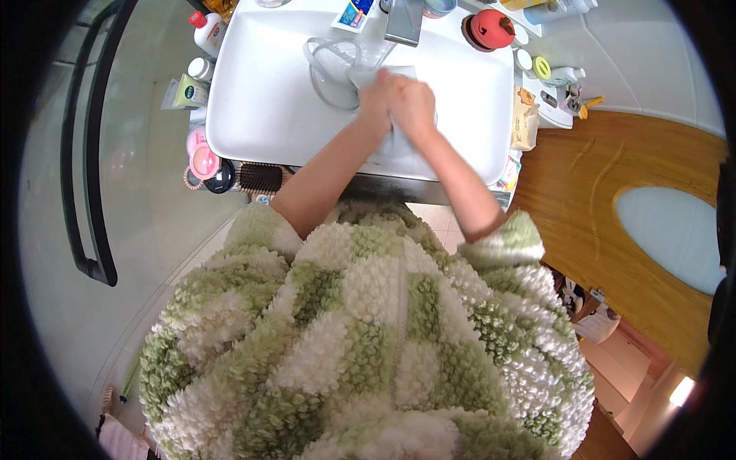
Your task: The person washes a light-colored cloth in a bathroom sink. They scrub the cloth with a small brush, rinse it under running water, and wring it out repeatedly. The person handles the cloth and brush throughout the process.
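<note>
Over the white washbasin (264,109), my left hand (375,102) and my right hand (413,104) are pressed together as fists. Both grip a pale grey, thin, wet-looking piece (406,71); whether it is cloth or plastic film I cannot tell. Part of it shows above the knuckles, and more hangs between my wrists. Its middle is hidden inside my fingers. To the left of my hands, a clear item with a grey looped band (336,103) lies in the basin, seemingly joined to the gripped piece. The metal faucet (403,23) stands just beyond my hands.
A toothpaste tube (355,12) and a red round figure (491,30) sit on the basin's back rim. Bottles and a hairbrush (260,177) line the left side. At right are a tissue pack (524,118) and a wooden door (575,172). A glass door handle (95,144) is at left.
</note>
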A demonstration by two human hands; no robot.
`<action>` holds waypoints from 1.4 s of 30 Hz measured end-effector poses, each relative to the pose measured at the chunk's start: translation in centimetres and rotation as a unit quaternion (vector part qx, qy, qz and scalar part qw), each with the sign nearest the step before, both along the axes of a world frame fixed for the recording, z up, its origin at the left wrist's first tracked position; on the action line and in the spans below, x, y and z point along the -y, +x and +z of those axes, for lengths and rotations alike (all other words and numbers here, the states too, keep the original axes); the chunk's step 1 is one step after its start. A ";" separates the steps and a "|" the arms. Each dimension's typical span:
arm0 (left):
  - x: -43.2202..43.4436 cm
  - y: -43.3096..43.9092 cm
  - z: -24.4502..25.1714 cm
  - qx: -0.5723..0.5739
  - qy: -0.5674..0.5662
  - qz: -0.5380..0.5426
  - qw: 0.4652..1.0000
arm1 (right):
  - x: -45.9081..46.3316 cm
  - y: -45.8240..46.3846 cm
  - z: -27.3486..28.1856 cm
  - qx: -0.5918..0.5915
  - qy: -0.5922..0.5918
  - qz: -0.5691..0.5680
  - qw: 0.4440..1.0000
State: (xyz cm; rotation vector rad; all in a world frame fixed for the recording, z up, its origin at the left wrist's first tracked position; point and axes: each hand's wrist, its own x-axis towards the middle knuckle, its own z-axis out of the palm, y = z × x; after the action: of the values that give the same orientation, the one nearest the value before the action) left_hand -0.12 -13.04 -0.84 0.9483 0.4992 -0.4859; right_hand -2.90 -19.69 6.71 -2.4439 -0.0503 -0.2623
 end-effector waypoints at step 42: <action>-5.7 -0.8 4.1 0.260 0.185 -0.146 0.936 | 6.3 1.6 4.0 -0.233 0.452 -0.190 0.840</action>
State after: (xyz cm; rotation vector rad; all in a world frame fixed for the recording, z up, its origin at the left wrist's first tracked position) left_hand -0.96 -7.31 3.31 1.4706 -0.0418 -0.3882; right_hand -1.30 -25.96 10.74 -1.4815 0.6375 0.1376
